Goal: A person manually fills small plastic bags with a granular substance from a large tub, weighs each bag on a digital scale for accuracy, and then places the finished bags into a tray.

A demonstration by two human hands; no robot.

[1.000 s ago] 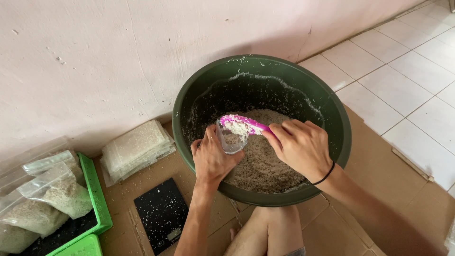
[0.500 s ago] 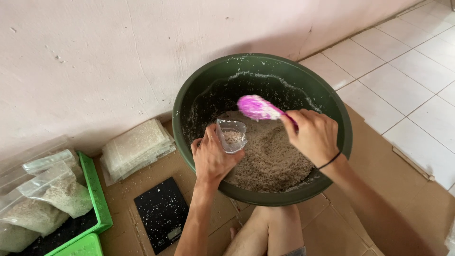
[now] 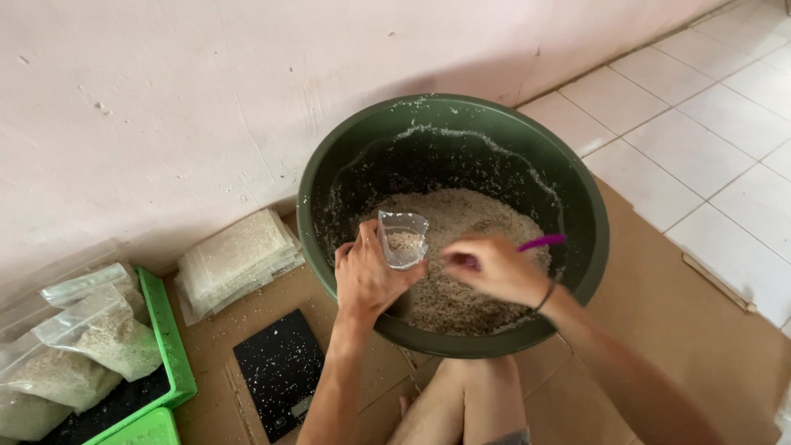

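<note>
A small clear plastic bag (image 3: 403,239), part-filled with pale grain, is pinched open by the left hand (image 3: 368,276) over the big dark-green round basin (image 3: 593,247) of grain. Just right of it, the blurred right hand (image 3: 494,268) seems closed around a pink scoop (image 3: 541,241). Below the left hand lies a black flat scale (image 3: 276,367).

1. A pale pink plastered wall (image 3: 165,99) fills the top and left, marked with small chips and scuffs.
2. White square floor tiles (image 3: 709,124) with grey grout lie at the right.
3. Flattened brown cardboard (image 3: 659,305) covers the floor beside the tiles, running up to the wall.
4. Soft, even daylight falls across the scene, with a dim shadow along the wall's base.
</note>
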